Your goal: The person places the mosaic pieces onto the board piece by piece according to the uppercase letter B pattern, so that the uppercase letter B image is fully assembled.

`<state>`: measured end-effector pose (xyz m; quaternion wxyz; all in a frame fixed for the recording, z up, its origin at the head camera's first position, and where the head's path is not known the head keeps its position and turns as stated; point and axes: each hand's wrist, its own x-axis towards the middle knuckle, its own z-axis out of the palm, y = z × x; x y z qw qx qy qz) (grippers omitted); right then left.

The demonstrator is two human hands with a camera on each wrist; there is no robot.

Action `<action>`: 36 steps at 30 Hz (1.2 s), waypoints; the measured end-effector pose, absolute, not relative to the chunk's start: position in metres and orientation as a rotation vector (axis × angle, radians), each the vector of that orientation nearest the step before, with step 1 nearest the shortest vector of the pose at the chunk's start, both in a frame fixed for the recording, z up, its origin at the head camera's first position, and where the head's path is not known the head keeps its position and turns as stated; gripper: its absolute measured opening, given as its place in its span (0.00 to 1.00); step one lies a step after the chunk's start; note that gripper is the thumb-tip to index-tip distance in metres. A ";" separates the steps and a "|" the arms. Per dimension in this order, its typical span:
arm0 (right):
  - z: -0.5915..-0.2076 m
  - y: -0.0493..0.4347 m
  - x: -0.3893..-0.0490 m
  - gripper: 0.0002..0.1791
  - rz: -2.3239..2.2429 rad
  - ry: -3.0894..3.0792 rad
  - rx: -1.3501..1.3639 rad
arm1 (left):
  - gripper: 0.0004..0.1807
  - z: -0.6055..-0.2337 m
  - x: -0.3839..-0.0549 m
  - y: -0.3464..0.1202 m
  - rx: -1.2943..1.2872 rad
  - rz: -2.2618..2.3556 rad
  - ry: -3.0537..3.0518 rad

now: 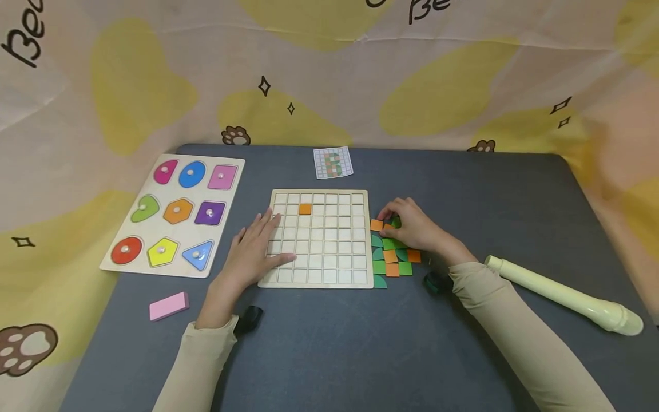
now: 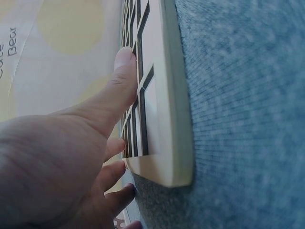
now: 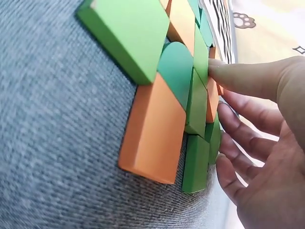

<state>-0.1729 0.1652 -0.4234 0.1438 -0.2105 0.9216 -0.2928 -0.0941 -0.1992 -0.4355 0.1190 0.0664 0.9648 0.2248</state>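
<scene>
A pale wooden grid board (image 1: 319, 285) lies flat with one orange square tile (image 1: 305, 209) in an upper cell. My left hand (image 1: 252, 252) rests on its left edge, fingers spread and thumb over the lower cells. In the left wrist view the thumb (image 2: 123, 71) lies along the board's face (image 2: 167, 114). My right hand (image 1: 412, 226) is at the top of a cluster of green (image 1: 405, 268) and orange tiles (image 1: 392, 269) beside the board. Its thumb and fingers pinch an orange tile (image 3: 212, 102), beside green tiles (image 3: 195, 164) in the right wrist view.
A small pattern card (image 1: 333, 163) lies behind the board. A knobbed shape puzzle (image 1: 170, 232) is at the left, with a pink block (image 1: 169, 306) in front. On the right lies a pale yellow tube-shaped object (image 1: 561, 294). A patterned cloth (image 1: 309, 68) hangs behind the table.
</scene>
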 end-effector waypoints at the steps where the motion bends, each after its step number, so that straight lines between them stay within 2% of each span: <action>1: -0.423 0.164 -0.173 0.14 -0.849 2.660 -0.603 | 0.56 -0.436 -0.094 -0.200 0.195 0.657 2.822; 13: -0.421 0.147 -0.176 0.05 -1.077 2.698 -0.584 | 0.56 -0.436 -0.094 -0.202 0.188 0.663 2.815; 25: -0.419 0.129 -0.173 0.10 -1.197 2.634 -0.570 | 0.57 -0.435 -0.094 -0.199 0.178 0.663 2.812; 36: -0.425 0.143 -0.176 0.13 -1.037 2.659 -0.560 | 0.57 -0.437 -0.094 -0.199 0.171 0.671 2.808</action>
